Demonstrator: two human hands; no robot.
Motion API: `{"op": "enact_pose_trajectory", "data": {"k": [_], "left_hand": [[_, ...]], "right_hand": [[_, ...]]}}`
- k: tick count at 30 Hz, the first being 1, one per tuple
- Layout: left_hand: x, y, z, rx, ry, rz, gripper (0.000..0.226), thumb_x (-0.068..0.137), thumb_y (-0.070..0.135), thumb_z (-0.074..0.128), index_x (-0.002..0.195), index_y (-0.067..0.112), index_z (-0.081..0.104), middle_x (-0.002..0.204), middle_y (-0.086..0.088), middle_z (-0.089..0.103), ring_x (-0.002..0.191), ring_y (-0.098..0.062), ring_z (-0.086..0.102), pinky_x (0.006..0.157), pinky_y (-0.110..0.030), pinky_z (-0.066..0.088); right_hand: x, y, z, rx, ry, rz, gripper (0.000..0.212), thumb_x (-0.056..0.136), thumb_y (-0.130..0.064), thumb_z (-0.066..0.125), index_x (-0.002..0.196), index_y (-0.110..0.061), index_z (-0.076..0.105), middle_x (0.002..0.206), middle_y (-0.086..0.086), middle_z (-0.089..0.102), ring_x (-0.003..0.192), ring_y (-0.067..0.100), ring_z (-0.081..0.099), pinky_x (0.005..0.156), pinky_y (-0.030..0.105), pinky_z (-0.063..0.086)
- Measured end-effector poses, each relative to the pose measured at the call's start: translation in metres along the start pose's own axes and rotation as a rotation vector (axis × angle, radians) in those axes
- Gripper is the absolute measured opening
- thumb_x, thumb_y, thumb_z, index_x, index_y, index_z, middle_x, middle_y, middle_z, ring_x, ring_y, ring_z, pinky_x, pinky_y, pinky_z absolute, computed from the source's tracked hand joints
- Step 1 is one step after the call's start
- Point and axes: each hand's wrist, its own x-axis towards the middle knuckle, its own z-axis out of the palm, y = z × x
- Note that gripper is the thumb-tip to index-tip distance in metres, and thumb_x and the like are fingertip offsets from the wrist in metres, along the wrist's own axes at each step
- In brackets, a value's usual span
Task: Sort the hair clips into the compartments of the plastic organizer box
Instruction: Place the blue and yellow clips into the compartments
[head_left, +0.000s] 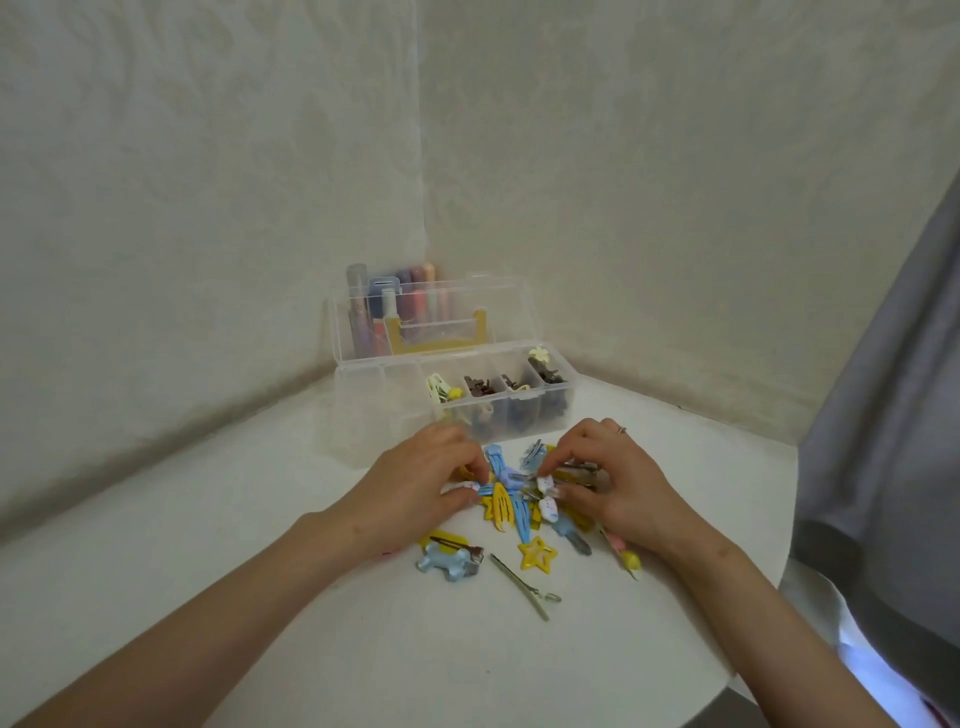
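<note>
Bare forearms reach in from both lower corners to mid-frame. Left hand (421, 480) and right hand (610, 480) sit palm-down, curled fingertips pinching hair clips (501, 506).

Background: white surface (249, 613), pale walls (208, 208), tubes (415, 288), grey fabric (893, 415).
We see the surface set into the corner where two patterned walls meet; pastel tubes stand upright at the back, near that corner; grey fabric hangs along the right edge.

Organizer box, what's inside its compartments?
One compartment of the organizer box holds pale yellow clips; three to its right hold dark brown clips. Deeper contents behind the cloudy front wall can't be made out.
</note>
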Motion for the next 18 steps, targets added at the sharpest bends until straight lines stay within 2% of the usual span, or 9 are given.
{"op": "enact_pose_trajectory", "data": {"k": [4,11,14,16,18], "left_hand": [[-0.003,-0.006,-0.003,0.038,-0.006,-0.032,0.014,0.087,0.031,0.058,0.101,0.027,0.056,0.093,0.019,0.041,0.094,0.001,0.036,0.077,-0.021,0.036],[-0.003,-0.011,-0.009,0.036,-0.056,-0.069,0.012,0.083,0.033,0.063,0.092,0.031,0.055,0.087,0.019,0.043,0.09,0.001,0.037,0.075,-0.019,0.034],[-0.003,-0.011,-0.011,0.002,-0.096,-0.074,0.012,0.081,0.035,0.065,0.087,0.035,0.053,0.089,0.019,0.046,0.088,0.002,0.041,0.076,-0.018,0.038],[-0.003,-0.01,-0.011,-0.025,-0.112,-0.062,0.01,0.082,0.038,0.064,0.085,0.035,0.055,0.092,0.016,0.05,0.089,0.001,0.044,0.08,-0.022,0.041],[-0.003,-0.008,-0.01,-0.044,-0.092,-0.044,0.008,0.083,0.039,0.062,0.084,0.034,0.056,0.092,0.015,0.051,0.089,0.002,0.046,0.081,-0.023,0.042]], "right_hand": [[0.001,0.005,0.0,-0.018,0.04,0.078,0.022,0.081,-0.019,0.069,0.084,-0.041,0.064,0.091,-0.014,0.055,0.092,0.005,0.045,0.075,0.016,0.034],[0.003,0.009,-0.001,-0.139,0.115,0.153,0.013,0.084,-0.024,0.065,0.09,-0.035,0.067,0.088,-0.019,0.048,0.088,0.005,0.038,0.069,0.008,0.03],[0.002,0.008,-0.002,-0.133,0.111,0.124,0.022,0.083,-0.017,0.065,0.094,-0.036,0.067,0.091,-0.02,0.049,0.09,0.004,0.037,0.073,0.007,0.029],[0.002,0.008,-0.001,-0.167,0.084,0.037,0.034,0.079,-0.009,0.062,0.098,-0.036,0.069,0.095,-0.017,0.052,0.09,0.005,0.037,0.076,0.012,0.029],[0.002,0.008,0.001,-0.231,0.057,-0.026,0.033,0.077,-0.009,0.063,0.094,-0.037,0.07,0.099,-0.014,0.055,0.088,0.006,0.037,0.076,0.022,0.03]]}}
